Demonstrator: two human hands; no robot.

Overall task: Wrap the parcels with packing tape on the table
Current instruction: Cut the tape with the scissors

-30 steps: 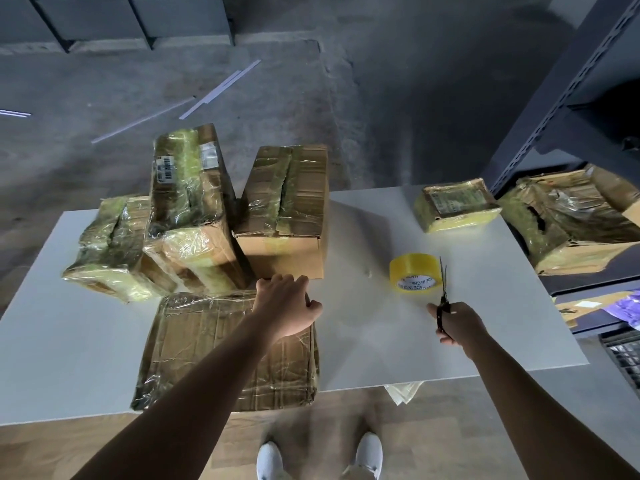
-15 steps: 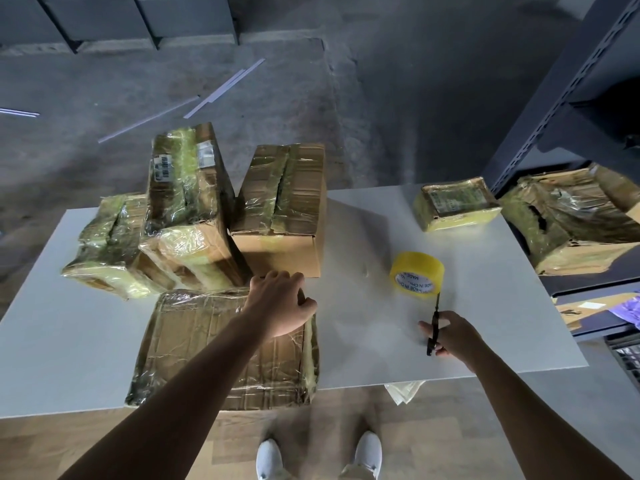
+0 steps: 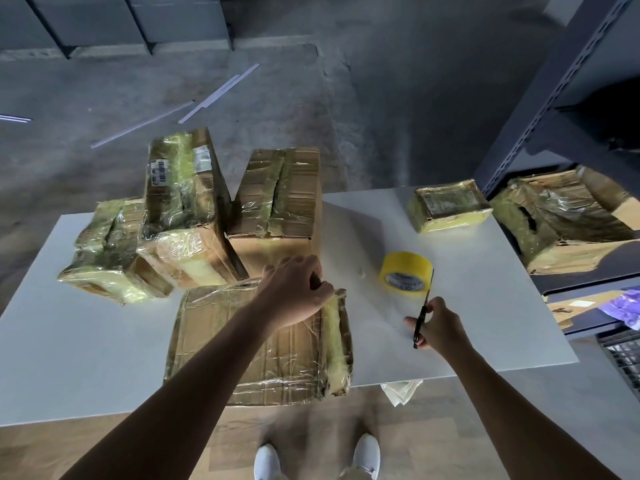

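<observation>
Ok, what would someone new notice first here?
The yellow tape roll stands out on the white table, just beyond the scissors gripped in the right hand. The left hand holds the far right corner of the flat parcel at the front edge, with three tape-wrapped parcels bunched behind it.

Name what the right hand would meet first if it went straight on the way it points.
Probably the yellow tape roll: the right hand aims its scissors at the roll's right edge. Depth is unclear, so it might slip past it.

Two bare forearms (image 3: 194, 375), pair of white shoes (image 3: 367, 455)
</observation>
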